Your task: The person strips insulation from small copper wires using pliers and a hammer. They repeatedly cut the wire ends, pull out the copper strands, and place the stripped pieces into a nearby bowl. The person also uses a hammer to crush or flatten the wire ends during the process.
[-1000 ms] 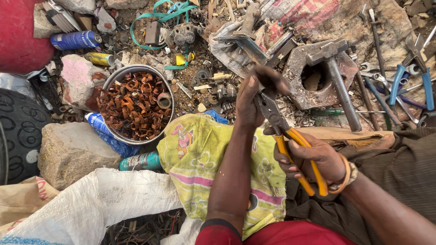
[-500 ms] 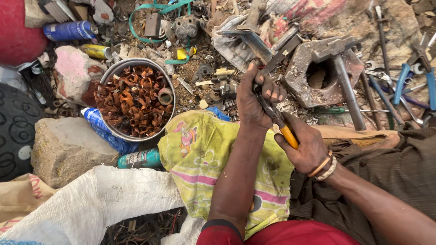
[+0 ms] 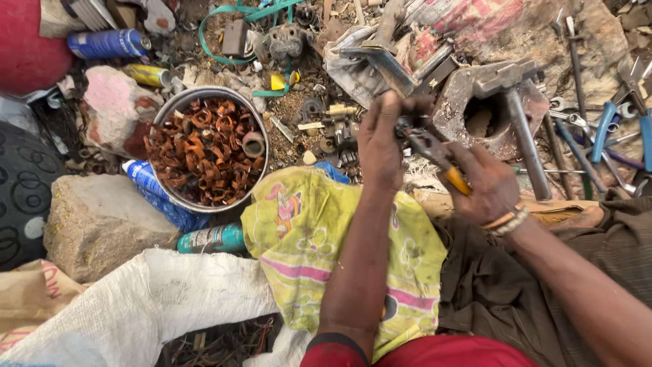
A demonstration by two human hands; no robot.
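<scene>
Scrap-littered ground, yellow printed cloth (image 3: 319, 251) over lap. Right hand (image 3: 485, 187) clamped on orange-handled pliers (image 3: 435, 153), steel jaws dark; left hand (image 3: 380, 146) pinched on small part at their tip, above cloth.

Scrap-metal / repair workshop, open ground level, worked sitting down.

Dirt floor w/ metal bits, nuts & small parts all over; round metal bowl (image 3: 165, 115) full of rusty-brown copper-looking coils; heavy hammer (image 3: 516, 115) lying across a rusted iron block (image 3: 468, 88) w/ a hole; row of spanners & blue-handled pliers (image 3: 598, 132) at right edge; spray cans (image 3: 109, 43) among rough stones (image 3: 102, 221); green strap (image 3: 238, 13), torn sacks & a white woven bag (image 3: 163, 306) as ground cover; yellow printed cloth (image 3: 319, 245) over the person's lap. No bench or shelves seen – tools & scrap laid straight on the ground.
</scene>
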